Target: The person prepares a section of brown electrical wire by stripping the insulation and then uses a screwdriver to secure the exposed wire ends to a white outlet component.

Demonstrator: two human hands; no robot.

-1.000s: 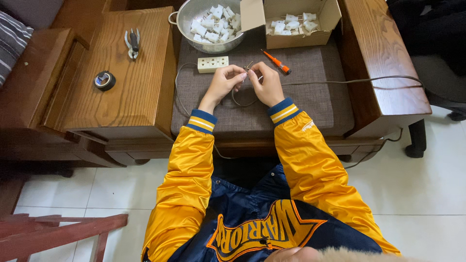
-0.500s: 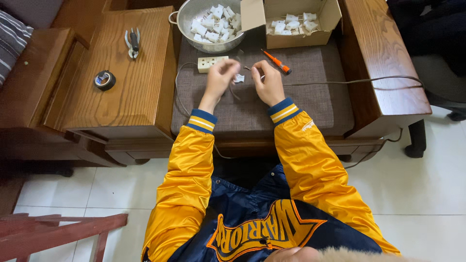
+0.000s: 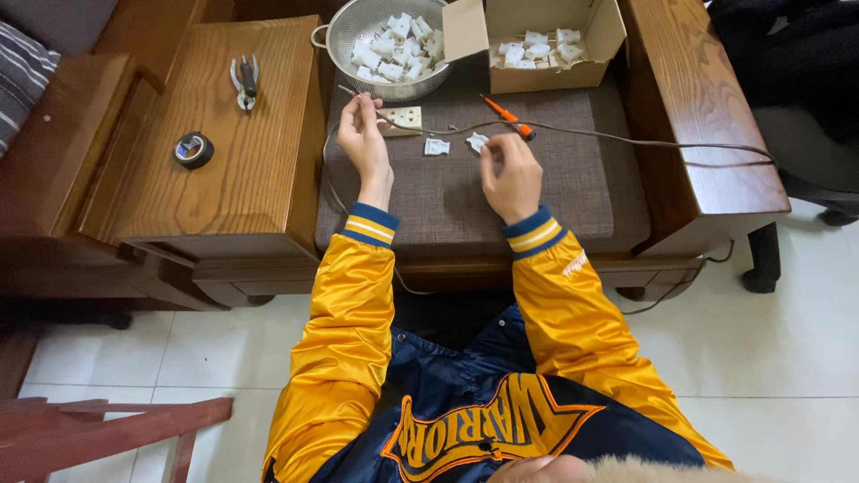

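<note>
My left hand (image 3: 362, 134) is raised over the brown cushion (image 3: 447, 201), pinching the thin end of a grey cable (image 3: 626, 139) beside a cream socket block (image 3: 404, 119). My right hand (image 3: 512, 172) rests on the cushion with its fingers curled. Its fingertips touch a small white plastic part (image 3: 477, 140), and I cannot tell whether they grip it. A second white part (image 3: 437, 147) lies loose between the hands. An orange screwdriver (image 3: 508, 117) lies just beyond the right hand.
A metal colander (image 3: 344, 36) and a cardboard box (image 3: 598, 36), both holding several white parts, stand at the cushion's far edge. Pliers (image 3: 243, 79) and a black tape roll (image 3: 193, 149) lie on the wooden side table (image 3: 224, 179). Wooden armrest (image 3: 698, 116) at right.
My hands were together over a small white part. They have drawn apart, the left lifting the cable end toward the socket block, and two white parts now lie on the cushion.
</note>
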